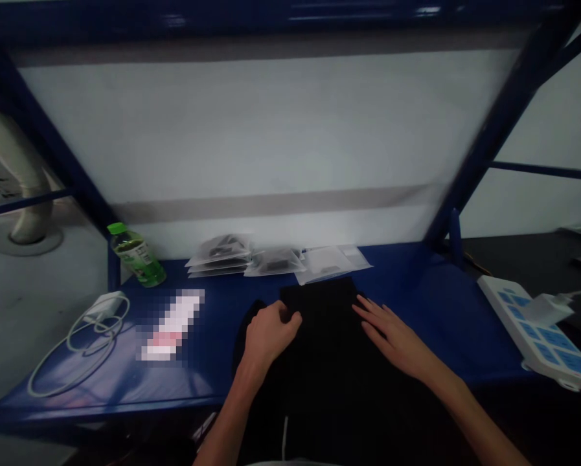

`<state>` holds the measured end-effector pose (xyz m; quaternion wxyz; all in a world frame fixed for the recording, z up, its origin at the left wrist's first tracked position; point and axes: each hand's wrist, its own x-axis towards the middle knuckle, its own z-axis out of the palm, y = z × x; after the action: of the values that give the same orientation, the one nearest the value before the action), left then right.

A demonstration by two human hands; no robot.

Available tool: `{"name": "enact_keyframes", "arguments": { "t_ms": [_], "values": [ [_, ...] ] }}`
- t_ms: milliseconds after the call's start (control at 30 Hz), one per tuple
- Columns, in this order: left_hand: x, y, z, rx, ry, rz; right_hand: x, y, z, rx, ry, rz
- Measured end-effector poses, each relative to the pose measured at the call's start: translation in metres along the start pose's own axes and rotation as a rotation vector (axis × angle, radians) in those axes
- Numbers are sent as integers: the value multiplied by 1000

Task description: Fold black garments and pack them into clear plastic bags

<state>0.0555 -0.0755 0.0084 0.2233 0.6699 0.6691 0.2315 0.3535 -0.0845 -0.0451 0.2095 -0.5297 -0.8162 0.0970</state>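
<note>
Left hand: our left hand (271, 333) sits on the near side of the black cloth (324, 343). It is bent, and the fingers curl down onto the cloth.

Left grip: the fingers look closed, but we cannot tell if they pinch the cloth or only press on it.

Right hand: our right hand (397, 340) lies low and flat, with the fingers (368, 310) spread out. The fingertips touch the cloth near its right edge.

Right grip: this hand is open and holds nothing. It only rests on the cloth.

Black cloth: it lies flat on the blue table (445, 310), right in front of us and between our hands. Its far end is near the clear bags, and its near end hangs past the table edge.

Things past the cloth: two stacks of clear bags with dark things inside (219, 255) sit side by side with a flat clear bag (331, 264). All of them lie at the back of the table.

Things on the left: a green-capped bottle of green drink (135, 257) lies on its side. Near it are a white charger with a looped cord (106, 304) and a flat pack (171, 325), too blurred to read.

Things on the right: a white power strip (537, 330) with blue parts has a white plug (547, 309) in it.

Behind: a blue metal frame (504, 123) holds up a white sheet (251, 129).
</note>
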Motion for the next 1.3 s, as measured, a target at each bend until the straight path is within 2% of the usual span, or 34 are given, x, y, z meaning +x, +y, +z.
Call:
{"name": "enact_keyframes", "arguments": {
  "t_ms": [100, 200, 300, 367, 500, 567, 700, 800, 867, 933, 1067, 1200, 1300],
  "values": [
    [1, 9, 5, -151, 27, 25, 0, -3, -1, 23, 13, 12],
    [4, 25, 15, -186, 130, 45, -1, -2, -4, 89, 64, 52],
    [7, 50, 26, -141, 181, 47, -6, 10, -8, 118, 159, 110],
    [8, 70, 36, -106, 181, 68, -13, 25, -9, 47, 209, 153],
    [-1, 106, 65, -83, 99, 159, -28, 60, -5, -211, 240, 260],
    [-10, 117, 85, -72, 57, 272, -35, 72, 0, -278, 227, 295],
    [-27, 119, 124, 38, -23, 430, -40, 81, 7, -289, 200, 302],
    [-31, 114, 137, 67, -69, 450, -39, 82, 8, -281, 200, 298],
    [-32, 110, 133, 59, -85, 462, -39, 84, 9, -274, 206, 298],
    [-32, 106, 121, 40, -114, 510, -38, 86, 7, -259, 208, 300],
    [-26, 87, 79, 49, -177, 633, -31, 75, -2, -174, 217, 293],
    [-5, 45, 35, 171, -163, 591, -14, 31, -14, 5, 257, 200],
    [12, 9, 17, 276, -162, 511, 2, -7, -17, 44, 197, 51]
  ]
}}
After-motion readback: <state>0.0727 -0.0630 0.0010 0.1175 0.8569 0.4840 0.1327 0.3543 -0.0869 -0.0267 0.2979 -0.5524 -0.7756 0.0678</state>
